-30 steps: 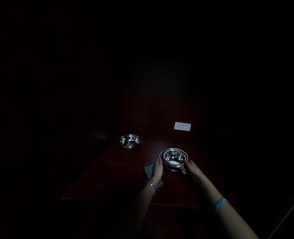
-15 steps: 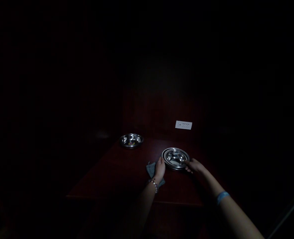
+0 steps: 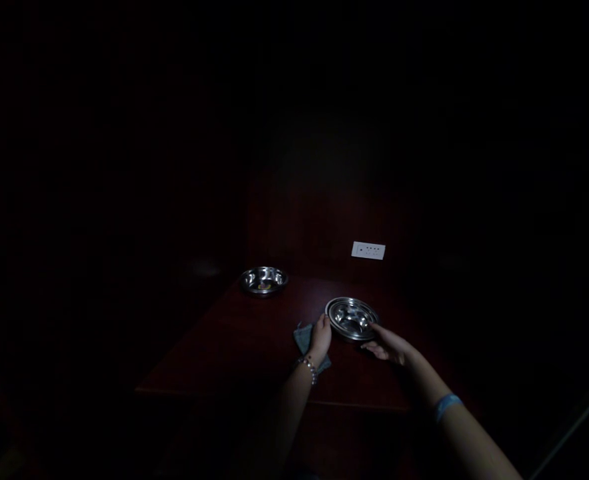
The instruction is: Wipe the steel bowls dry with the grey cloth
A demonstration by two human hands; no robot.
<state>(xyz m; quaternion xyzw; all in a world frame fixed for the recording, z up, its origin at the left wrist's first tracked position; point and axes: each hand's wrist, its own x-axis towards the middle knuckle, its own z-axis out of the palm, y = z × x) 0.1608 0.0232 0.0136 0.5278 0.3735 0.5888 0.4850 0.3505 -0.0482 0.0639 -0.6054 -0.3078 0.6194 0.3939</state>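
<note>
A round steel plate [image 3: 351, 317] with pressed compartments sits on a dark red table [image 3: 244, 347]. My left hand [image 3: 320, 337] grips its near left rim, fingers curled on the edge. At the near right rim, my right hand [image 3: 385, 344] has its fingers closed around the edge from below. A small grey cloth [image 3: 304, 339] lies on the table under my left hand. The room is very dark, so fine detail of the fingers is hard to make out.
A second steel bowl [image 3: 264, 279] stands at the table's far left corner. On the dark wall behind the table is a white socket panel [image 3: 368, 251]. The table's near edge runs just below my wrists.
The stack of rims seen a second ago now looks like one plate. My right hand has slid lower along the near right rim. The left hand has barely moved.
</note>
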